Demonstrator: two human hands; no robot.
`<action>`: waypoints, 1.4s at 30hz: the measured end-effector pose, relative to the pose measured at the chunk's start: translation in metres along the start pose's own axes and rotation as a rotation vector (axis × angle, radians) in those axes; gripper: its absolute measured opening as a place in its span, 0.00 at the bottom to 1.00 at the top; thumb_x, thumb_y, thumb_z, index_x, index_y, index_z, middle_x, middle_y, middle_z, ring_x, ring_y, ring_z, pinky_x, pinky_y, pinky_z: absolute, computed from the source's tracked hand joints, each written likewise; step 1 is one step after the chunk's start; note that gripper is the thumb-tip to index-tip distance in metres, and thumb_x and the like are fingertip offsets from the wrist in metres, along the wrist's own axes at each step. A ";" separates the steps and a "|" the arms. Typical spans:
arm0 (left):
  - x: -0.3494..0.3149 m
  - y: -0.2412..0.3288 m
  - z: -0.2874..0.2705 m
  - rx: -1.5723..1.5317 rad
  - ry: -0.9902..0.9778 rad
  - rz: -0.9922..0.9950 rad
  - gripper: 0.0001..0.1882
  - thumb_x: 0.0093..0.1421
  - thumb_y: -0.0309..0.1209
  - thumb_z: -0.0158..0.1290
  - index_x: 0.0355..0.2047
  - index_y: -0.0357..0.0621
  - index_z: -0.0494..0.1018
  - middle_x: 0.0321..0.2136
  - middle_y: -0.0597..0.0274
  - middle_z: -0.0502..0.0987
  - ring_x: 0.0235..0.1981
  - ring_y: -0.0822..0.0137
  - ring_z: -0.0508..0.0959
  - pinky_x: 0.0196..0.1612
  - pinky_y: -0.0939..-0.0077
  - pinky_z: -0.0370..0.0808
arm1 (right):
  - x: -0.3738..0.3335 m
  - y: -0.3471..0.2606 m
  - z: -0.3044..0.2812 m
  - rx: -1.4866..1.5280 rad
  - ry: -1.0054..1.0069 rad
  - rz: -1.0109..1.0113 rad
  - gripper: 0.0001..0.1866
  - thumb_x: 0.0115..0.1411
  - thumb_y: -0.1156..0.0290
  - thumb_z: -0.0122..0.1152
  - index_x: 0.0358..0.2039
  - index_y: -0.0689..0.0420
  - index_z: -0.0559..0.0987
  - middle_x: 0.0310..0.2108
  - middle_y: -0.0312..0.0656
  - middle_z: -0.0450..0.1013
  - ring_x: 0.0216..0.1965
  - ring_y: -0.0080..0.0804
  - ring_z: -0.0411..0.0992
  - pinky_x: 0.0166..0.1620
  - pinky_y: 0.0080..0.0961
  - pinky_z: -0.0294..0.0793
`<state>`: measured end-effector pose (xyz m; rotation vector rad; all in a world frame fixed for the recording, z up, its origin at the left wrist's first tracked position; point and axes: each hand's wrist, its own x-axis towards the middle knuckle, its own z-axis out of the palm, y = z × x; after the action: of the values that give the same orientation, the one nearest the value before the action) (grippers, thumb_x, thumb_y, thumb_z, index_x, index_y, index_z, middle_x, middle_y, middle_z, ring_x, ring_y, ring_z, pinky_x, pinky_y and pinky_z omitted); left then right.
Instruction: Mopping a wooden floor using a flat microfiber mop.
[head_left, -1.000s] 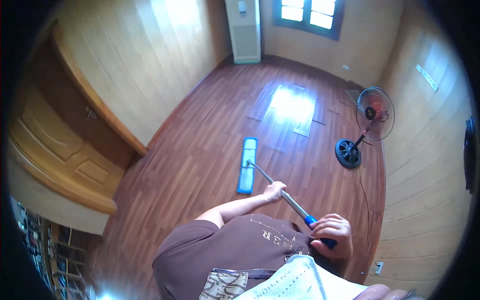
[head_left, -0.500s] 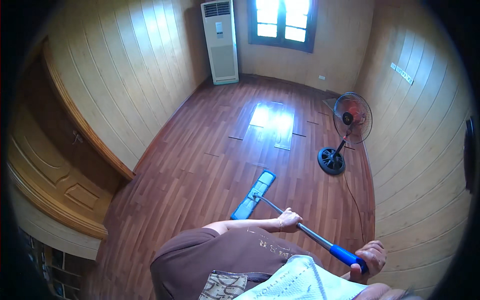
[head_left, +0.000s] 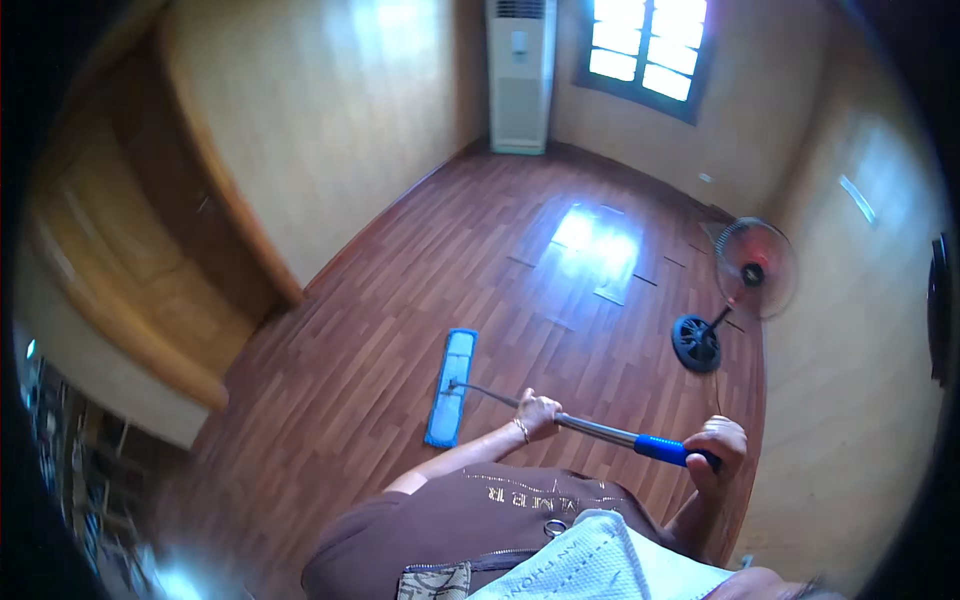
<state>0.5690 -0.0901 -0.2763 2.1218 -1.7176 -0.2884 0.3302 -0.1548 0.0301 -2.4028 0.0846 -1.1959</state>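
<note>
A flat mop with a blue rectangular head (head_left: 456,365) lies on the brown wood-plank floor (head_left: 370,330), left of my hands. Its thin metal pole slants up to the right and ends in a blue grip (head_left: 662,450). My left hand (head_left: 539,415), with a bracelet at the wrist, is closed round the middle of the pole. At the upper end, my right hand (head_left: 716,447) wraps over the top of the blue grip. Both arms are bent in front of my brown shirt.
A standing fan (head_left: 752,272) with a round black base is on the right by the wall. At the back stand a tall white air conditioner (head_left: 520,90) and a window (head_left: 647,50). A wooden door (head_left: 150,210) is on the left, with shelves (head_left: 95,460) nearer me.
The mop head has moved left and turned more upright in view. Both hands shifted: the left one leftward, the right one upward. The room has swung rightward in view.
</note>
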 end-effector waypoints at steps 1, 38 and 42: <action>-0.013 -0.013 0.001 -0.011 -0.023 -0.077 0.15 0.58 0.45 0.48 0.20 0.54 0.76 0.20 0.60 0.78 0.28 0.62 0.80 0.47 0.50 0.64 | 0.002 0.012 0.014 0.064 -0.058 0.019 0.23 0.53 0.49 0.60 0.17 0.57 0.75 0.11 0.37 0.64 0.11 0.31 0.62 0.20 0.29 0.57; -0.569 0.022 0.095 0.145 0.561 -1.691 0.04 0.45 0.36 0.53 0.19 0.52 0.72 0.22 0.54 0.77 0.28 0.49 0.78 0.28 0.56 0.73 | -0.120 -0.162 0.302 1.411 -1.563 -0.395 0.02 0.51 0.77 0.62 0.26 0.61 0.78 0.32 0.45 0.77 0.48 0.47 0.71 0.53 0.44 0.66; -0.569 0.049 0.139 0.215 0.646 -1.695 0.12 0.48 0.43 0.54 0.18 0.49 0.73 0.23 0.52 0.77 0.28 0.48 0.78 0.30 0.58 0.75 | -0.112 -0.162 0.282 1.395 -1.654 -0.376 0.02 0.52 0.77 0.61 0.26 0.62 0.79 0.32 0.45 0.77 0.49 0.47 0.72 0.53 0.43 0.66</action>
<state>0.3408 0.4300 -0.4297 2.7673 0.6536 0.1772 0.4540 0.1219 -0.1319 -1.3362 -1.2212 0.7934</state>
